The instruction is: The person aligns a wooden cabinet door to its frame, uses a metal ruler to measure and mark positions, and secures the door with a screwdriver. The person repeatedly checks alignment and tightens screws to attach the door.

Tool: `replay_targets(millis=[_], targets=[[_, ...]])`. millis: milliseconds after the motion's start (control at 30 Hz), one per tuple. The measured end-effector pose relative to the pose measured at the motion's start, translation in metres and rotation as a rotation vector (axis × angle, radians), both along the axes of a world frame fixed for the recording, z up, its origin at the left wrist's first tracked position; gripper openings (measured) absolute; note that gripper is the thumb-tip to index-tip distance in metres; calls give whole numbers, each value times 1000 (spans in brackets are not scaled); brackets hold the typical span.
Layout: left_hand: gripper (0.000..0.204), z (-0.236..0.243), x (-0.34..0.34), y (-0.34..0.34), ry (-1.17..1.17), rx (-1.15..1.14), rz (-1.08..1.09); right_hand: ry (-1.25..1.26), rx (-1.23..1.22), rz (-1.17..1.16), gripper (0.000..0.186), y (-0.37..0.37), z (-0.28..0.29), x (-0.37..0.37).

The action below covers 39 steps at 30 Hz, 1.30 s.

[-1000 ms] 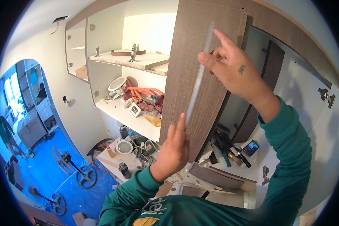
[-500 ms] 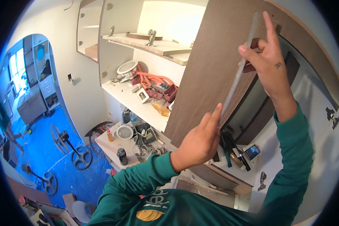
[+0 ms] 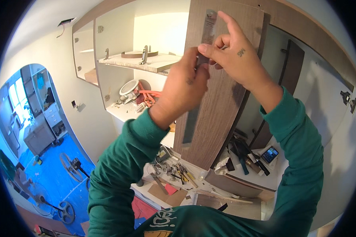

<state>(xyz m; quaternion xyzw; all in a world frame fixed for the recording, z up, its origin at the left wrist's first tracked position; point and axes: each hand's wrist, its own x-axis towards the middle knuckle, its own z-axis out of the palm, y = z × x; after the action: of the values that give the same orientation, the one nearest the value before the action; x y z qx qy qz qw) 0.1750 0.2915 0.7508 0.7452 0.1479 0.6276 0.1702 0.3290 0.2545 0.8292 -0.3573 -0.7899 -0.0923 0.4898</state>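
Observation:
A long metal ruler (image 3: 209, 29) stands almost upright, leaning slightly, in front of a brown wood-grain cabinet door (image 3: 221, 98). My left hand (image 3: 182, 85) is closed around its middle, fingers curled and thumb up. Just right of it, my right hand (image 3: 237, 57) pinches the ruler between thumb and bent fingers, with the index finger stretched up along its upper end. The two hands almost meet and hide the ruler's midsection. Below them its lower end shows against the door. Whether the ruler touches the door I cannot tell.
Open white shelves (image 3: 118, 110) hold orange tubing and a round light fitting. Loose tools and hardware (image 3: 182, 172) clutter the worktop below. In the right-hand cabinet lie dark-handled tools (image 3: 241, 158) and a phone (image 3: 270, 154). Blue sheeting (image 3: 63, 166) covers the floor at left.
My left hand has moved up along the ruler and closed on it beside my right hand. The right hand has shifted left. The ruler has turned its marked face toward me.

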Motion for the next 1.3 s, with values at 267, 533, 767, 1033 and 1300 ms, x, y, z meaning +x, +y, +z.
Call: replay_targets(millis=[267, 533, 767, 1033, 1300], targets=[[9, 61, -30, 7, -11, -205, 142, -261, 605, -482, 35, -40, 72, 78], [22, 115, -18, -6, 239, -39, 409, -470, 902, -609, 24, -57, 135, 195], [24, 145, 2, 2, 299, 170, 451, -549, 1022, -459, 18, -56, 153, 218], [28, 183, 56, -27, 509, 465, 841, -343, 964, -349, 28, -59, 145, 224], [18, 202, 60, -17, 360, 35, 802, -367, 1055, -332, 30, -52, 148, 230]])
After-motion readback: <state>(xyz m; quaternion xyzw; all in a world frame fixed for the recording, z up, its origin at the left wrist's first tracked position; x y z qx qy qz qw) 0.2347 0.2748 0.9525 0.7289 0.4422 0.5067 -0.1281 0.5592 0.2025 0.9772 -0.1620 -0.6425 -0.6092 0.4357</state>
